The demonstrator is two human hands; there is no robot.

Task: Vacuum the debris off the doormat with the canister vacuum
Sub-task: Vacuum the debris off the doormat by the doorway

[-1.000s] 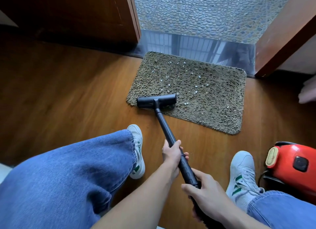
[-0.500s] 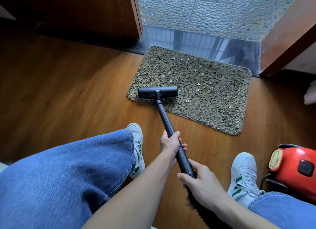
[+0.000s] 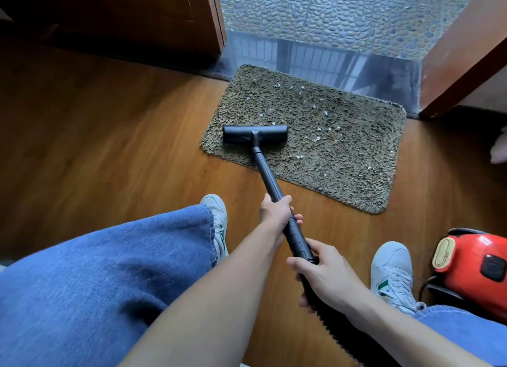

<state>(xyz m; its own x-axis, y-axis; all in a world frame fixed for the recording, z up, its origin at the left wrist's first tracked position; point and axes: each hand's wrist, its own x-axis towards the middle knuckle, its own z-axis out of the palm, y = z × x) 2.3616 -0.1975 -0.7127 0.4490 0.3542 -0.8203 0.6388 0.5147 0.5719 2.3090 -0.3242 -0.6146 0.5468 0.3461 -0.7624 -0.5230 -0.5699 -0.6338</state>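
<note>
Doormat: I see the shaggy olive-brown rectangular doormat (image 3: 343,158) lying on the brown wooden floor (image 3: 109,147), with its far edge beside the glossy grey threshold (image 3: 329,62) of an open doorway.
Debris: small white flakes (image 3: 318,138) are scattered mostly on the middle and far part of the doormat.
Floor head: the flat black floor head (image 3: 255,134) rests on the near left corner of the doormat.
Tube: the straight black tube (image 3: 267,174) goes tilted from the floor head back to the person.
Left hand: the left hand (image 3: 275,216) grips the tube, fingers curled round it.
Right hand: the right hand (image 3: 326,277) is wrapped round the tube's near end, where the black ribbed hose (image 3: 343,331) begins.
Canister: the red canister vacuum (image 3: 477,265) stands on the floor at the right, just beside the right white sneaker (image 3: 392,273).
Legs: I see blue jeans (image 3: 96,284) on both sides of the tube.
</note>
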